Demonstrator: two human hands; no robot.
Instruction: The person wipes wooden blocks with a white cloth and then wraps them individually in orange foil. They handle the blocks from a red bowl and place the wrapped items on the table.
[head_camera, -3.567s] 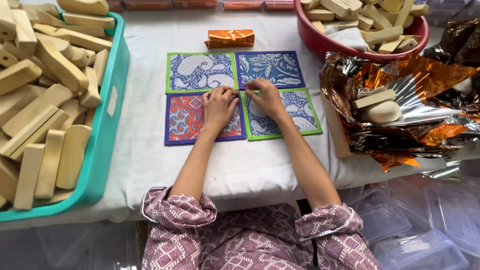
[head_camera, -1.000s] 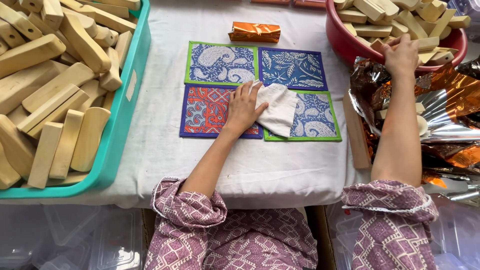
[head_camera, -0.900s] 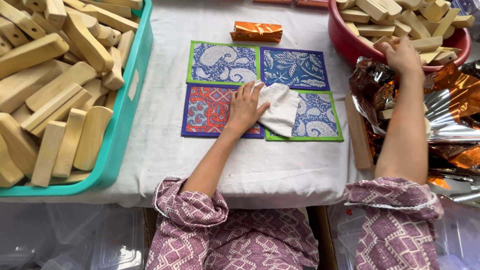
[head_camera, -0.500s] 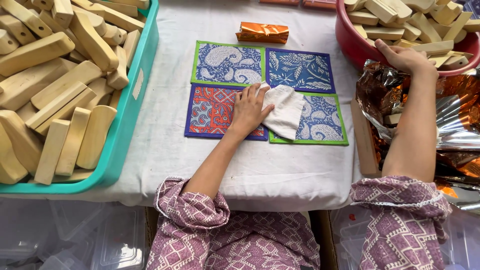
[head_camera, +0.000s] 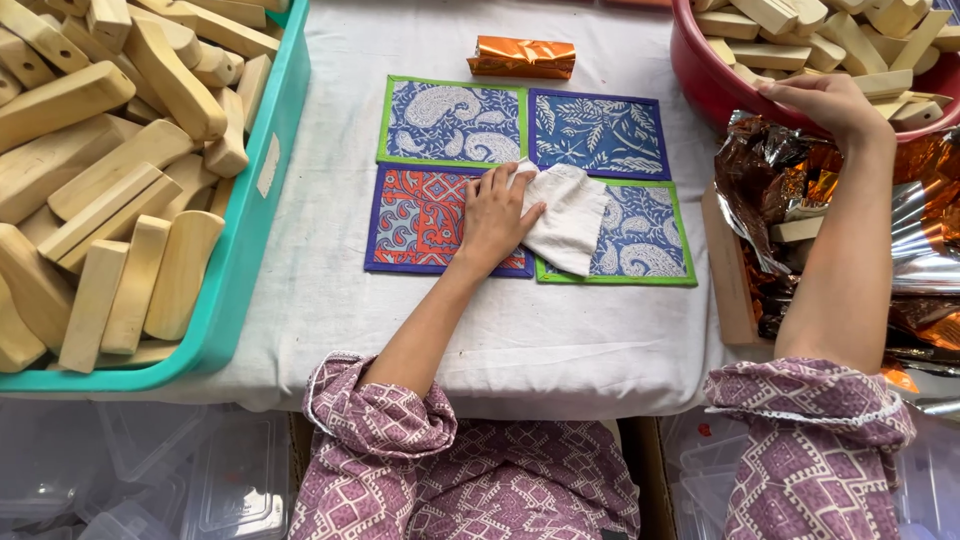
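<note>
The left hand (head_camera: 497, 215) is lying flat, palm down, fingers spread and pointing away from the body. The right hand (head_camera: 822, 100) is reaching forward on an extended arm, fingers curled downward.

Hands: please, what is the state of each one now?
Left hand: open, flat on the white cloth.
Right hand: at the red tub rim; grip cannot be told.

We note the right hand (head_camera: 825, 100) is no longer on the patterned mats beside the left; it now rests at the red bowl's (head_camera: 700, 80) rim (among wooden blocks). A white cloth (head_camera: 570, 215) now lies under the left hand (head_camera: 495, 215).
</note>
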